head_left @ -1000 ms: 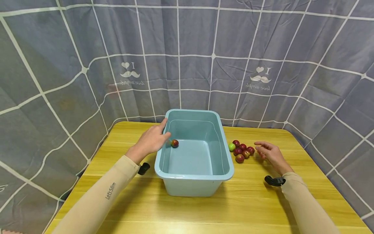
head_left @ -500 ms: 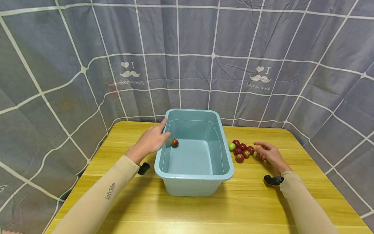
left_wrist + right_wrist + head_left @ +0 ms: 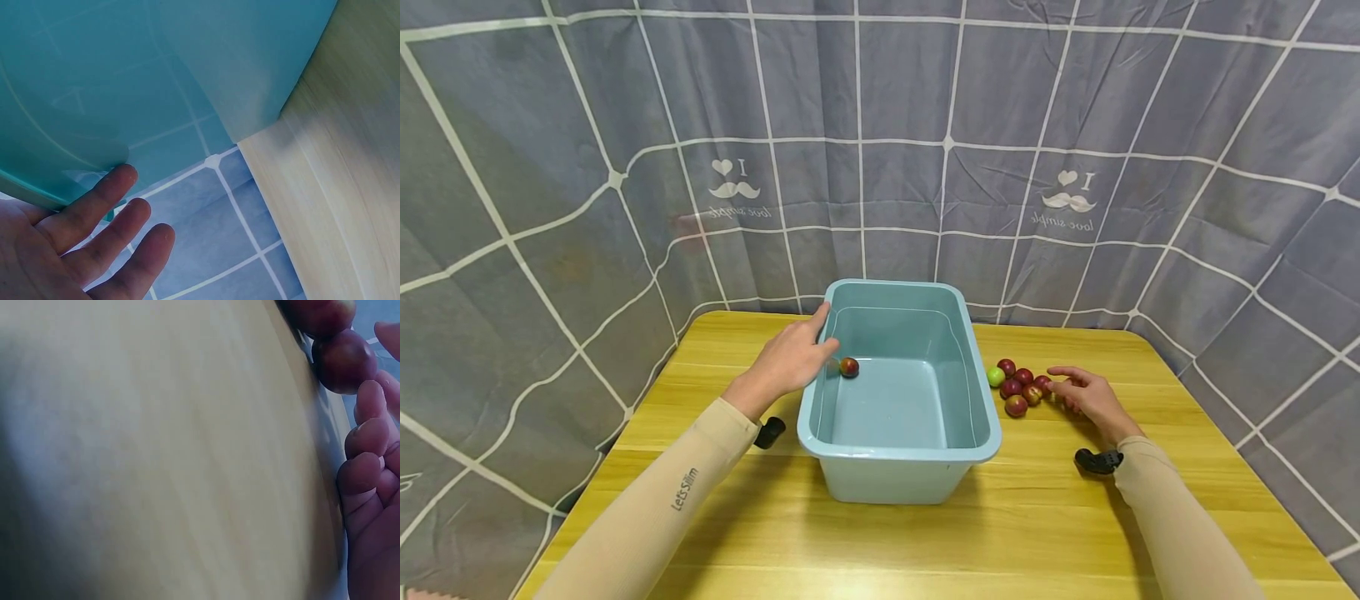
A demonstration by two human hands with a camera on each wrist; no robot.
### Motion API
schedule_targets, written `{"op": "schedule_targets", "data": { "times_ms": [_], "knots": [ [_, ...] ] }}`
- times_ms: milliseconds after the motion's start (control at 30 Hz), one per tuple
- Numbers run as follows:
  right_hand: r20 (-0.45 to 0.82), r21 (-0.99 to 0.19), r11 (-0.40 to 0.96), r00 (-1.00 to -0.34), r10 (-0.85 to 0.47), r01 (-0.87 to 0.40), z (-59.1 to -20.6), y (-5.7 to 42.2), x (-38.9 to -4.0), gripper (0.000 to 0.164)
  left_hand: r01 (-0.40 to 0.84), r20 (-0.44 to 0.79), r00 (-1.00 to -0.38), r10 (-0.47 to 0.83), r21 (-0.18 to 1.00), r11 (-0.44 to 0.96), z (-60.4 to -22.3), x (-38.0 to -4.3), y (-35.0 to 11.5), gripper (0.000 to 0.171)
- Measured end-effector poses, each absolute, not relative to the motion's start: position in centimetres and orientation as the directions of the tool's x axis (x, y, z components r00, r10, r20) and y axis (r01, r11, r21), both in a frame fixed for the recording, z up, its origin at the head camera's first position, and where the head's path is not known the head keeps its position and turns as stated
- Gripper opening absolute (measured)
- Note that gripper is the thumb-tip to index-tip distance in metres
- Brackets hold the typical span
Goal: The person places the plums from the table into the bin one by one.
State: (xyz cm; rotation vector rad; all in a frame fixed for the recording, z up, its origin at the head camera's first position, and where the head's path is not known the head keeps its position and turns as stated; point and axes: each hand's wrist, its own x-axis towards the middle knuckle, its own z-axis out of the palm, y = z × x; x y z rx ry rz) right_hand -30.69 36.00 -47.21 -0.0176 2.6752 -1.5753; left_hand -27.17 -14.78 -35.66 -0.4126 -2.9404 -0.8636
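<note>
My left hand (image 3: 793,358) holds the left rim of the light blue plastic tub (image 3: 898,454), thumb over the inner side. Several of its fingers (image 3: 140,250) lie along the outside wall in the left wrist view. Inside the tub, one dark red plum (image 3: 849,367) rests against the left side. To the right of the tub, my right hand (image 3: 1086,400) reaches toward a cluster of plums (image 3: 1011,388). Its thumb and forefinger are apart beside the nearest plum (image 3: 345,361), while the other fingers curl loosely. Whether a fingertip touches that plum I cannot tell.
A round green fruit (image 3: 996,377) lies among the plums, close to the tub's right wall. Everything stands on a yellow wooden table (image 3: 895,550). A grey curtain (image 3: 902,192) with white lines hangs directly behind and at both sides.
My right hand has moved slightly left, closer to the nearest plum. The left hand, the tub and the fruit stay where they were.
</note>
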Motion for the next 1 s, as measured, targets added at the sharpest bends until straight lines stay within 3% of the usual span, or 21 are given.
{"op": "schedule_targets", "data": {
  "times_ms": [1000],
  "knots": [
    [-0.067,-0.833,0.552,-0.996,-0.066,0.019,-48.10,36.41,-31.94,0.062,0.250,0.122,-0.968,0.219,0.520,0.816,-35.77,-27.13,-14.71,0.075]
  ]
}}
